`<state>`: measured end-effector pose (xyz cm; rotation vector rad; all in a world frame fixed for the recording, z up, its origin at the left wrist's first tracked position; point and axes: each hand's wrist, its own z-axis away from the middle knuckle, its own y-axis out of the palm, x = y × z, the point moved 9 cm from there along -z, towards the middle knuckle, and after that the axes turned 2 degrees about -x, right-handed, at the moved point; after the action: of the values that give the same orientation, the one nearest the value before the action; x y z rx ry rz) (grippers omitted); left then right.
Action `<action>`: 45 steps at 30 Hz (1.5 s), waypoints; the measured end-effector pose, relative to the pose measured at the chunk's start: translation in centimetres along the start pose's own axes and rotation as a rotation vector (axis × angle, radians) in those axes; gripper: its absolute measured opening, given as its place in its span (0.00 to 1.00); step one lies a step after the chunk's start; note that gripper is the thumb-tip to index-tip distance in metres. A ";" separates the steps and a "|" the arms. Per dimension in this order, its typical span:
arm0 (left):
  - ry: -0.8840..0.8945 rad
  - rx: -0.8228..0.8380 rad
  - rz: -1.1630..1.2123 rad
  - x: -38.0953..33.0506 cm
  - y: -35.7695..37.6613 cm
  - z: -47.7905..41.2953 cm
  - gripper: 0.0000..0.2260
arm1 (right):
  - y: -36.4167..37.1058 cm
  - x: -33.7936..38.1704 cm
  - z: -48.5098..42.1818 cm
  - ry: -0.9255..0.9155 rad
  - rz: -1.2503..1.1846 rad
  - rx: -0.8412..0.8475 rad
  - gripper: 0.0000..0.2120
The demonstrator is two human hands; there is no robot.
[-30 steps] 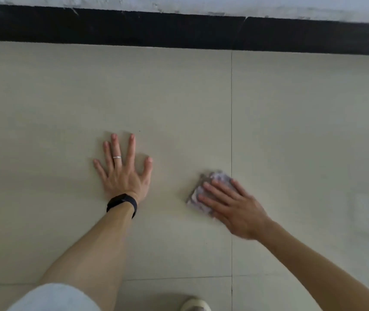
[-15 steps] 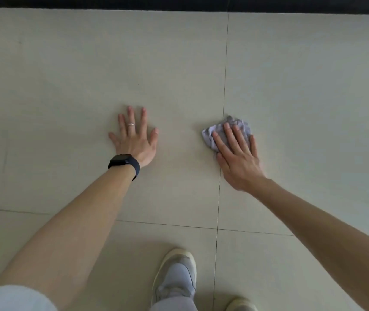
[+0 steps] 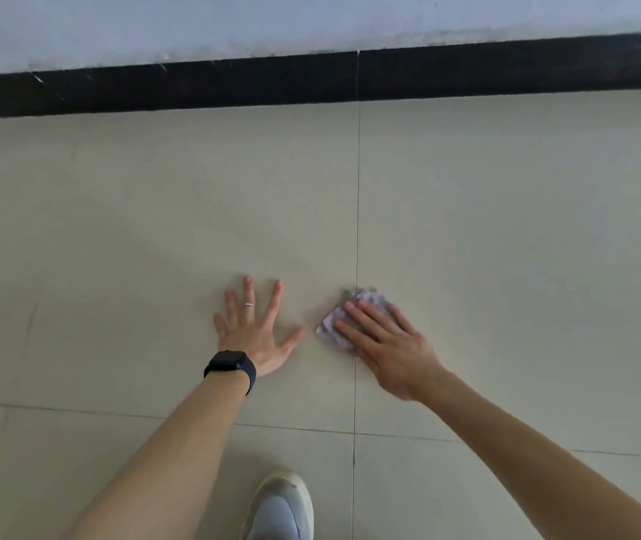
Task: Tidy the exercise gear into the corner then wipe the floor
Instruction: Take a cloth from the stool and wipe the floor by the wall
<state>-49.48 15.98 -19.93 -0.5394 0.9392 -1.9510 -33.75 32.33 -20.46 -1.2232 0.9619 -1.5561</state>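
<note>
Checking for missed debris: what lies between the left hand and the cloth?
Only bare floor tile, seen in the head view. The left hand lies flat, thumb tip just short of the cloth under the right hand.

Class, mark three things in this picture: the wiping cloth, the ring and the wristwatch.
cloth (image 3: 369, 296): head view, on its crumpled upper edge.
ring (image 3: 249, 304): head view, on the silver band itself.
wristwatch (image 3: 227, 361): head view, on its dark face.
</note>
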 end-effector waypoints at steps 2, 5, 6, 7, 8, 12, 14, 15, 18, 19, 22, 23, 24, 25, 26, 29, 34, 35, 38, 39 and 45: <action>-0.019 -0.004 0.006 -0.2 0.2 0.2 0.38 | -1.5 -4.7 0.7 0.280 -0.097 -0.045 0.26; -0.026 0.002 0.038 -0.1 -0.1 0.1 0.38 | -1.3 -5.4 2.6 0.449 -0.169 -0.063 0.27; -0.028 0.011 0.042 -0.2 -0.4 0.0 0.38 | -1.0 -4.7 3.1 0.469 -0.183 -0.069 0.27; -0.029 0.024 0.036 -0.2 -0.7 0.0 0.39 | -0.6 -4.1 3.6 0.492 -0.199 -0.062 0.27; -0.030 0.041 0.025 -0.3 -0.9 0.0 0.39 | -0.2 -3.5 4.0 0.505 -0.208 -0.039 0.27; -0.025 0.082 -0.034 -0.3 -1.6 0.0 0.40 | 0.7 0.7 5.3 0.336 -0.142 0.073 0.32; -0.003 0.068 -0.061 -0.2 -2.0 0.0 0.39 | 0.8 2.9 5.8 0.190 -0.102 0.094 0.31; 0.015 0.046 -0.063 0.0 -2.2 -0.1 0.38 | 0.8 3.4 5.8 0.126 -0.086 0.103 0.30; 0.122 -0.106 -0.068 0.6 -2.7 -0.3 0.34 | 0.2 2.3 3.9 0.005 -0.033 0.126 0.27; 0.173 -0.172 -0.076 1.0 -2.9 -0.3 0.33 | -0.2 1.4 2.3 0.022 -0.021 0.131 0.27; 0.323 -0.262 -0.075 3.0 -3.1 -0.9 0.31 | -2.2 -1.7 -4.1 0.271 -0.073 0.081 0.26; 0.373 -0.260 -0.086 3.9 -3.2 -1.4 0.30 | -2.7 -2.6 -6.5 0.382 -0.111 0.072 0.27; 0.419 -0.251 -0.096 4.8 -3.3 -1.9 0.29 | -3.2 -3.2 -9.0 0.462 -0.134 0.078 0.27; 0.450 -0.236 -0.111 5.9 -3.6 -2.7 0.30 | -3.7 -3.2 -11.5 0.504 -0.139 0.094 0.27; 0.468 -0.225 -0.125 7.0 -4.0 -3.4 0.31 | -4.0 -3.0 -13.9 0.521 -0.128 0.121 0.28; 0.528 -0.214 -0.168 9.7 -5.8 -5.4 0.34 | -4.8 -2.3 -19.2 0.584 -0.153 0.185 0.28; 0.401 -0.235 -0.144 17.1 -9.6 -8.4 0.32 | -3.8 3.4 -20.5 0.725 -0.203 -0.102 0.27; 0.350 -0.239 -0.109 19.2 -10.1 -9.1 0.32 | -3.0 5.9 -20.1 0.701 -0.189 -0.137 0.27; 0.240 -0.232 -0.071 24.6 -10.3 -11.2 0.32 | 0.0 15.7 -19.2 0.376 -0.116 -0.073 0.27; 0.213 -0.231 -0.066 26.0 -10.1 -11.8 0.32 | 0.8 18.6 -18.8 0.216 -0.074 -0.042 0.26; 0.282 -0.311 0.023 26.9 -11.2 -14.3 0.29 | -1.9 10.8 -20.3 0.489 -0.110 -0.129 0.25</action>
<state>-78.99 2.40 -19.79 -0.4300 1.4361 -1.9019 -55.01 23.36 -19.94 -1.0106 1.3405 -1.9566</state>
